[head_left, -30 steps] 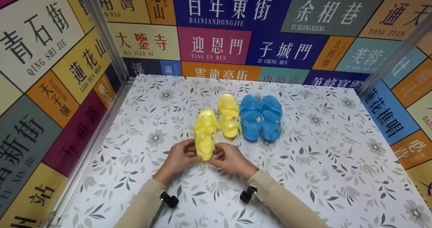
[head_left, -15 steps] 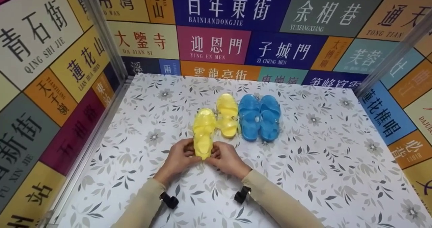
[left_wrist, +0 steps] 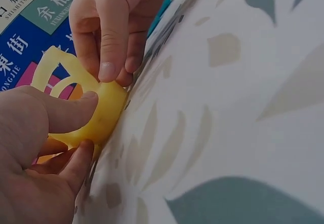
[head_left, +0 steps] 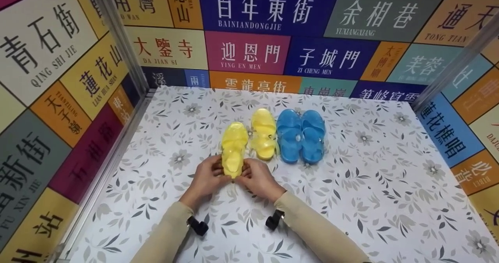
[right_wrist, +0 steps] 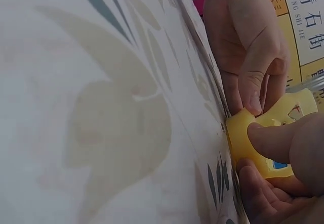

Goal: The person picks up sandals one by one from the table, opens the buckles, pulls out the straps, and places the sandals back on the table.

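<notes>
A yellow jelly sandal (head_left: 234,140) points away from me, its heel end between my two hands. My left hand (head_left: 207,175) grips the left side of the heel, thumb on the back edge. From the other side my right hand (head_left: 259,177) grips it the same way. In the left wrist view the heel of the yellow sandal (left_wrist: 109,110) sits low at the cloth, pinched by thumb and fingers. The right wrist view shows both thumbs on the back of the sandal (right_wrist: 243,133). A second yellow sandal (head_left: 264,132) lies just to the right, slightly farther off.
A pair of blue sandals (head_left: 289,136) stands side by side, right of the second yellow one. All rest on a white cloth (head_left: 370,216) with grey leaves and flowers. Behind and at both sides rise panels (head_left: 249,52) with coloured street-name signs.
The held yellow sandal has shifted slightly left and away from me, both hands moving with it. The other yellow sandal and the blue pair have stayed put.
</notes>
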Available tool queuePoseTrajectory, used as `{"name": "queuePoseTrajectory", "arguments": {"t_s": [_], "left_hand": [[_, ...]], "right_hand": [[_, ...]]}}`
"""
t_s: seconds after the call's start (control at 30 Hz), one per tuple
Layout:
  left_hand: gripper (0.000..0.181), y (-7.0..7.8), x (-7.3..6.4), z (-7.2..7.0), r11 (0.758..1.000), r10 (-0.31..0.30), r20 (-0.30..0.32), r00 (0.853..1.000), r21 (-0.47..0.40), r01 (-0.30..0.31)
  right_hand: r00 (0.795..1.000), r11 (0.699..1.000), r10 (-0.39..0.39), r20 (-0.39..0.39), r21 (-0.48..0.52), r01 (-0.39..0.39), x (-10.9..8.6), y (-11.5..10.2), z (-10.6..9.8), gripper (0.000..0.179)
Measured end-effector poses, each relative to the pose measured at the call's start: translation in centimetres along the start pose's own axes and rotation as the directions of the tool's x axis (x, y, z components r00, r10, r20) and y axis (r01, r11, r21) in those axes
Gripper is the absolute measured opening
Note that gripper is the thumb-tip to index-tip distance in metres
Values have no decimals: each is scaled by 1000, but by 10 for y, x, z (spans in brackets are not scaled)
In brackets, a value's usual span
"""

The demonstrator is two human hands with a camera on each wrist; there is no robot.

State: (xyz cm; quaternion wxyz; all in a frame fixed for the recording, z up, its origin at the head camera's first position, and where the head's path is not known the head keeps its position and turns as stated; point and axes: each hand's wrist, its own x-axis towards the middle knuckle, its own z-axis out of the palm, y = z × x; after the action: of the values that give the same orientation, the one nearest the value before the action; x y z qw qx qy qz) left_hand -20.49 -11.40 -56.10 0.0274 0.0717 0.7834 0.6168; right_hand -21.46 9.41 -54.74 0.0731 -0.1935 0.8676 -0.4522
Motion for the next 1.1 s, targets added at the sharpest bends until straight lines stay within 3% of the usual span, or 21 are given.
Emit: {"name": "queuePoseTrajectory", "arguments": {"t_s": [0.17, 0.33, 0.9, 1.1], "left_hand": [[68, 2, 5, 1, 997, -59, -25, 998, 44, 60], [64, 4, 10, 4, 995, -92, -54, 994, 22, 93], [65, 5, 31, 14, 994, -57, -114, 992, 86, 67], [64, 5, 35, 16, 996, -35, -127, 991, 72, 44]], "right_hand": [[1000, 1000, -6, -25, -9, 6, 7, 0, 1, 26], [999, 1000, -6, -42, -25, 5, 12, 0, 2, 20], [994, 982, 3, -105, -187, -23, 24, -3, 4, 20], [991, 971, -15, -129, -238, -16, 28, -4, 4, 25]]}}
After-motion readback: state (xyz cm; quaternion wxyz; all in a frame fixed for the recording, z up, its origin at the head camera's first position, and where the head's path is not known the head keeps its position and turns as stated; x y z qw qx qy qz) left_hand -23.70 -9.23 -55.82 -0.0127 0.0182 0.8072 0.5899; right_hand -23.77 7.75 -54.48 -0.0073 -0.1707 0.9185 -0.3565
